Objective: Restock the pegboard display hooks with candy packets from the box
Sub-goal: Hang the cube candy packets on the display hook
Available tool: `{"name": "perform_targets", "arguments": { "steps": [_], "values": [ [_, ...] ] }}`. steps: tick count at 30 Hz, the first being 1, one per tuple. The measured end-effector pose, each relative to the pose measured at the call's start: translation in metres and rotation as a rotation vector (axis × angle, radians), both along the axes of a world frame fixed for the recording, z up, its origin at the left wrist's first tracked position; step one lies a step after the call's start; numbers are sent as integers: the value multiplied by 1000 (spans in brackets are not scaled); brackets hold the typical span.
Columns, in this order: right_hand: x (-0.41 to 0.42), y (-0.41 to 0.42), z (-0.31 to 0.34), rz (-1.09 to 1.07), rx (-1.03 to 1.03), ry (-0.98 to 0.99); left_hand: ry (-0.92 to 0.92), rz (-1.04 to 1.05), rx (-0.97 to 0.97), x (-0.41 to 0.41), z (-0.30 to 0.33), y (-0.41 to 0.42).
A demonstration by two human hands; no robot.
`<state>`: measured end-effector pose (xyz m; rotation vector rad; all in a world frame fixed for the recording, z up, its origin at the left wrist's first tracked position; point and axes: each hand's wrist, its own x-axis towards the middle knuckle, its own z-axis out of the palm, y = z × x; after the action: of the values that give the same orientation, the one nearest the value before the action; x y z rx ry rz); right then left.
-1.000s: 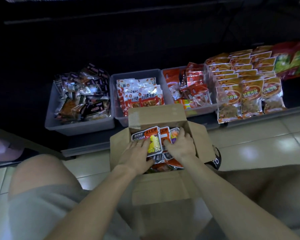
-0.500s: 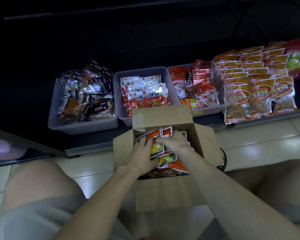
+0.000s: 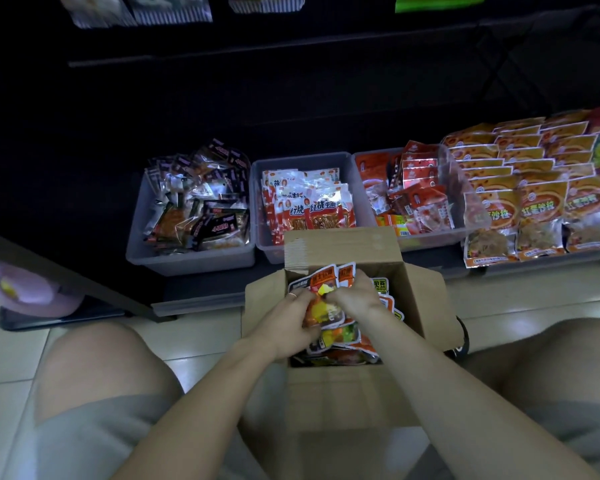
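An open cardboard box (image 3: pixel 420 299) stands on the tiled floor between my knees, its flaps spread. Inside lie several orange, yellow and green candy packets (image 3: pixel 340 336). My left hand (image 3: pixel 284 327) and my right hand (image 3: pixel 355 296) both grip a small bunch of packets (image 3: pixel 321 282) and hold it just above the pile. A ring shows on a left finger. Packets hanging at the top edge of the view (image 3: pixel 174 10) are blurred; no hooks are visible.
Three grey bins stand on the low dark shelf behind the box: dark packets (image 3: pixel 187 261), red-and-white packets (image 3: pixel 257 202), red packets (image 3: pixel 430 237). Rows of orange bags (image 3: pixel 530 188) fill the shelf at right. A pink object (image 3: pixel 25 289) lies at far left.
Both hands gathered packets together in the box and lifted the bunch slightly. The camera tilted upward, bringing the hanging packets at the top into view.
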<state>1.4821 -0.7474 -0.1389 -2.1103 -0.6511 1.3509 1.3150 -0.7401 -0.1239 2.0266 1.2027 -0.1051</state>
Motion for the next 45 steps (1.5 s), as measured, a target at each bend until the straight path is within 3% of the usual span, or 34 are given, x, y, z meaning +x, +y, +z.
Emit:
{"name": "perform_targets", "arguments": {
  "steps": [4,8,13,17,24,29,36,45],
  "values": [
    [19,-18,14,-73,73,142,-123,91,77,-12,20,4],
    [35,-33,39,-92,187,261,-244,305,20,-16,49,7],
    [37,-37,76,-22,267,367,-518,533,-380,-15,89,0],
    [19,-32,121,46,392,478,-700,623,-553,-21,109,-4],
    [-18,-8,158,20,466,606,-907,686,-416,-51,156,2],
    [-60,14,194,49,532,697,-942,706,-400,-73,184,19],
    [-97,52,247,185,668,517,-961,751,-146,-103,232,60],
    [-113,84,297,241,794,334,-988,835,-64,-126,276,84]
  ]
}}
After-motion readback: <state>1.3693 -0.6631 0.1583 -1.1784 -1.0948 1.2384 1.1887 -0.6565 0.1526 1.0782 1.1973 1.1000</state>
